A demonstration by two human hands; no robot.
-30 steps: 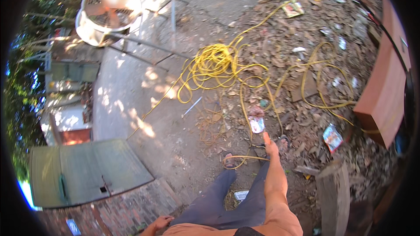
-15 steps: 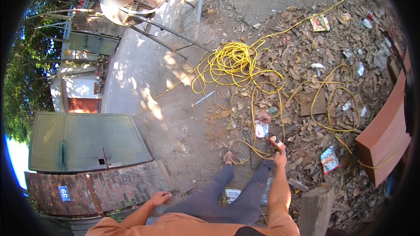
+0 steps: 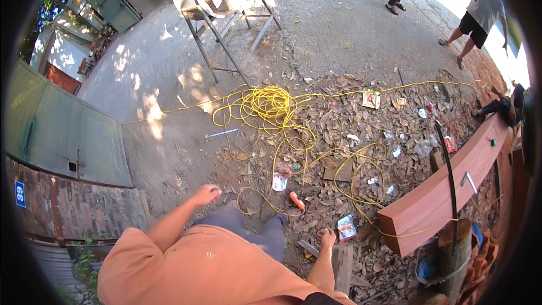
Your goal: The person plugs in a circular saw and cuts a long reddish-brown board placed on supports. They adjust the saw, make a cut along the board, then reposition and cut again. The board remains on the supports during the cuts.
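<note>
Right hand [image 3: 326, 238] withdrawn from orange tool [image 3: 297, 200], now empty, loosely open, beside wood block [image 3: 342, 260]. Left hand [image 3: 206, 194] loosely curled, empty. Tool lies on leaves near yellow cord [image 3: 271, 104]. Cord uncoiled, tangled; nothing gathered yet.

Blue square sign [image 3: 20, 194] sat on brick wall [image 3: 73, 206], far left. Red-blue wrapper [image 3: 346, 227] lay on leaves just beside right hand [image 3: 326, 238]. White-pink packet [image 3: 280, 181] near yellow cord [image 3: 271, 104]. Yellow-white packet [image 3: 371, 99] farther off; red packet [image 3: 450, 144] by beam [image 3: 446, 186].
</note>
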